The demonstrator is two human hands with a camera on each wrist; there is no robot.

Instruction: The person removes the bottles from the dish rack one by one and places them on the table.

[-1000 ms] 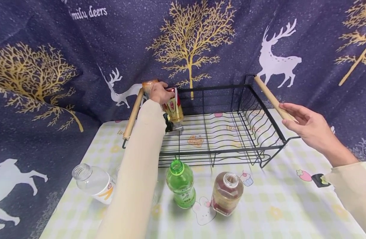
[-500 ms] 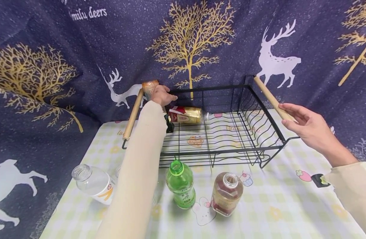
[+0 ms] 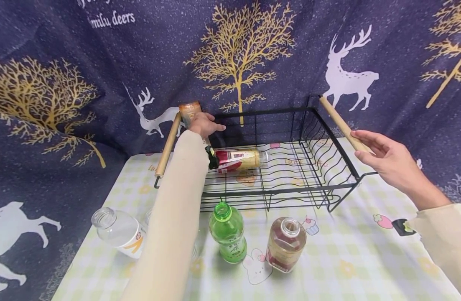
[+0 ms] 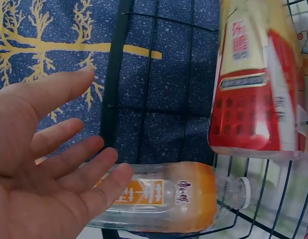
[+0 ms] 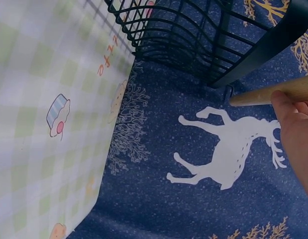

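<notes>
My left hand (image 3: 205,124) hovers at the back left of a black wire rack (image 3: 283,191), its fingers spread and holding nothing in the left wrist view. Close by, a clear bottle with an orange label (image 4: 186,196) stands neck-down in the rack's corner; the hand partly covers it. A red-and-gold bottle (image 3: 239,160) lies on its side on the wire floor, neck to the right, its base end hidden behind the left wrist. With thumb and fingers, my right hand (image 3: 390,156) holds the wooden handle (image 3: 343,124) on the rack's right end.
In front of the rack stand a green bottle (image 3: 227,232) and a brown-red bottle (image 3: 286,244), both uncapped. A clear bottle (image 3: 119,232) leans at the left, partly behind the left sleeve. Another wooden handle (image 3: 168,146) is on the rack's left. Dark cloth (image 3: 147,54) hangs behind.
The red-and-gold bottle, at first upside down under my left hand, was let go, tipped over to the right and rolled forward. The left hand moved slightly down; the right hand stayed put.
</notes>
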